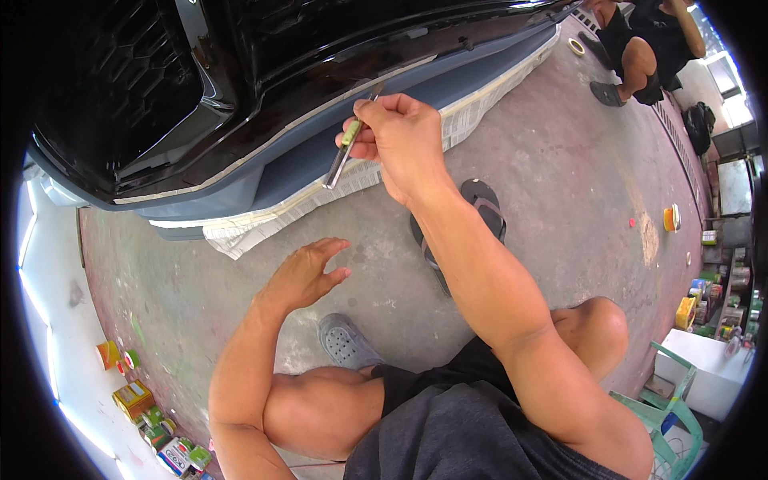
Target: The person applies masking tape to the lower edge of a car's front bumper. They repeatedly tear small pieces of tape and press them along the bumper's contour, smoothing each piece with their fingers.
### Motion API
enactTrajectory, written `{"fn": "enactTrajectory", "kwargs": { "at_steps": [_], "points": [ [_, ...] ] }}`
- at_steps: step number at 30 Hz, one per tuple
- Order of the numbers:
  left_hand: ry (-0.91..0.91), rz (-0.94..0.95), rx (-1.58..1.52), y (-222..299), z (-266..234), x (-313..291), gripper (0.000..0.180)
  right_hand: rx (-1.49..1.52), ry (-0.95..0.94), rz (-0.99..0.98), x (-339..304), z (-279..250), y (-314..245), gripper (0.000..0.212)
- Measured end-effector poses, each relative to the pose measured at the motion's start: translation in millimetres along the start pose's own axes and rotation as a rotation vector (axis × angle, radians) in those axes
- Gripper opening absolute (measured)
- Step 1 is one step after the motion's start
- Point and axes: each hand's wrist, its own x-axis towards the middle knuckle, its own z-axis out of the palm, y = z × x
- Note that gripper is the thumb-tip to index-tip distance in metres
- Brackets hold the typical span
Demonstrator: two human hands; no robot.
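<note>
My right hand (404, 140) is closed around a slim silver metal tool with a yellow-green band (350, 134) at its middle. One end of the tool points down and left; the other reaches up toward the car's lower edge. What kind of tool it is I cannot make out. Just behind it is the car bumper (304, 88), glossy black above and grey-blue along the bottom lip (280, 172). Printed masking paper (472, 114) is taped along that lip. My left hand (308, 272) hovers over the floor, holding nothing, with thumb and fingers apart.
A pair of dark flip-flops (480, 200) lies beneath my right forearm. Another person (640, 60) crouches at the upper right, near a tape roll (576, 47). Paint cans (132, 396) stand at lower left; more cans, a white box (696, 364) and a green chair (680, 432) are at right.
</note>
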Motion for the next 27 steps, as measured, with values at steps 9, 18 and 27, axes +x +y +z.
{"fn": "enactTrajectory", "kwargs": {
  "at_steps": [9, 18, 27],
  "points": [
    [0.016, 0.014, 0.008, -1.5, 2.2, -1.5, 0.050, 0.034, 0.067, -0.083, -7.8, -10.4, -8.0, 0.018],
    [0.626, 0.434, 0.575, 60.0, -43.8, 29.1, 0.036, 0.359, 0.278, -0.364, 7.2, -87.5, -6.1, 0.015],
    [0.445, 0.249, 1.305, 115.2, -72.7, 129.4, 0.025, 0.575, 0.406, -0.401, 15.7, -128.9, -15.7, 0.014]
  ]
}}
